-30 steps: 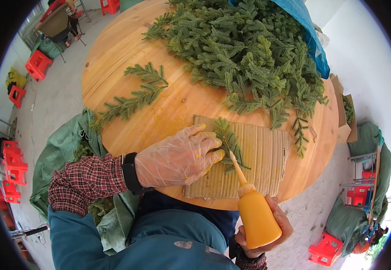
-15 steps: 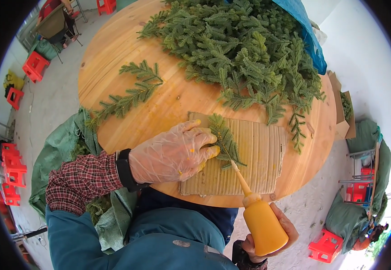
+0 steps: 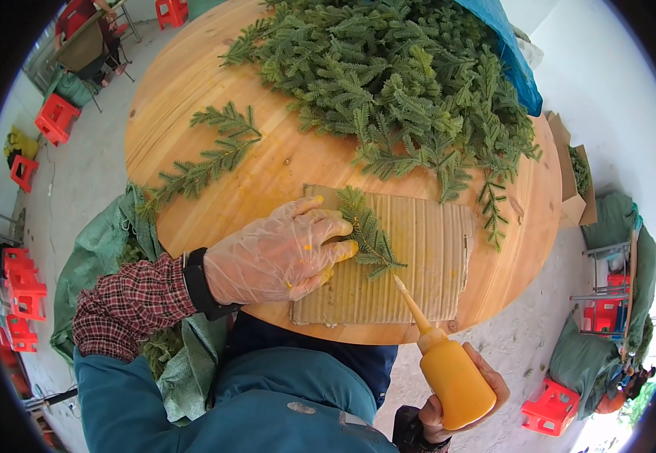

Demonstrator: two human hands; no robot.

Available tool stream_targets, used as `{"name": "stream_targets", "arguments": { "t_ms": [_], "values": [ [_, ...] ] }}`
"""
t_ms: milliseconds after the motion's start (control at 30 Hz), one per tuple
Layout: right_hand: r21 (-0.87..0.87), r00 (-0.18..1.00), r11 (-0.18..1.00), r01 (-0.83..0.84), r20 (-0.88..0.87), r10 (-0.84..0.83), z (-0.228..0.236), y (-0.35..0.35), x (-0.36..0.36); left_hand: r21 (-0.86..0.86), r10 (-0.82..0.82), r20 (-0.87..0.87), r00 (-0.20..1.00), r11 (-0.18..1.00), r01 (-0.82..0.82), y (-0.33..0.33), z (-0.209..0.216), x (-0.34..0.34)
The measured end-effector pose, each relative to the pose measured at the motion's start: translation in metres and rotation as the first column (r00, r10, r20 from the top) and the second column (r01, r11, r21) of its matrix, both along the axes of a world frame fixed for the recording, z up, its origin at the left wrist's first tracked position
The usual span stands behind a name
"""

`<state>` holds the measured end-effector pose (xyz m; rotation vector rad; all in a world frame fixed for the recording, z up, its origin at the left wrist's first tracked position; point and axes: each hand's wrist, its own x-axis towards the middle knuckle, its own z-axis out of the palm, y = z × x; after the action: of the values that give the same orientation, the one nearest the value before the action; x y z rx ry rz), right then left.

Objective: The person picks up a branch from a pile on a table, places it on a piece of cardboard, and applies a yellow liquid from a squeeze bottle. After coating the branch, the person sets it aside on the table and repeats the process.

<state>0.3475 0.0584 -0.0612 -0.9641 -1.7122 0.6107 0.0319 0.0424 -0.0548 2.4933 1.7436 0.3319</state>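
My left hand (image 3: pixel 279 253), in a clear plastic glove with yellow-stained fingertips, rests palm down over a corrugated cardboard sheet (image 3: pixel 426 241). Its fingers are bent and apart, with two tips at the left edge of a small green fir sprig (image 3: pixel 368 235) lying on the cardboard. My bare right hand (image 3: pixel 486 377) is wrapped round a squeeze bottle (image 3: pixel 456 381) filled with yellow-orange liquid. The bottle tilts up and left, its narrow tapered nozzle (image 3: pixel 411 302) pointing just below the sprig's stem end. A small gap seems to separate nozzle and sprig.
A big heap of fir branches (image 3: pixel 388 83) spills from a blue bag (image 3: pixel 513 60) on the round wooden table (image 3: pixel 184 83). One loose branch (image 3: pixel 215 158) lies at left. Green woven sacks (image 3: pixel 94 249), red stools (image 3: pixel 56 117) and a cardboard box (image 3: pixel 572 200) stand around.
The bottle's nozzle has drawn back slightly down and right from the sprig's stem. The left hand stays beside the sprig. The whole view has shifted a little.
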Motion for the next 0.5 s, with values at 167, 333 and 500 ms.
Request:
{"name": "stream_targets", "arguments": {
  "t_ms": [167, 333, 500],
  "values": [
    [-0.061, 0.998, 0.997, 0.047, -0.028, -0.049, 0.001, 0.001, 0.004, -0.009, 0.005, -0.014, 1.0, 1.0, -0.006, 0.0, 0.002, 0.002],
    [-0.037, 0.999, 0.999, 0.033, -0.015, -0.033, 0.0, 0.008, 0.012, 0.007, 0.011, -0.038, 0.999, 1.0, -0.01, 0.001, 0.005, 0.003],
    [-0.137, 0.998, 0.99, -0.03, -0.057, 0.022, 0.01, 0.017, 0.028, 0.072, -0.033, -0.058, 0.998, 0.997, 0.037, 0.008, 0.018, -0.009]
  ]
}}
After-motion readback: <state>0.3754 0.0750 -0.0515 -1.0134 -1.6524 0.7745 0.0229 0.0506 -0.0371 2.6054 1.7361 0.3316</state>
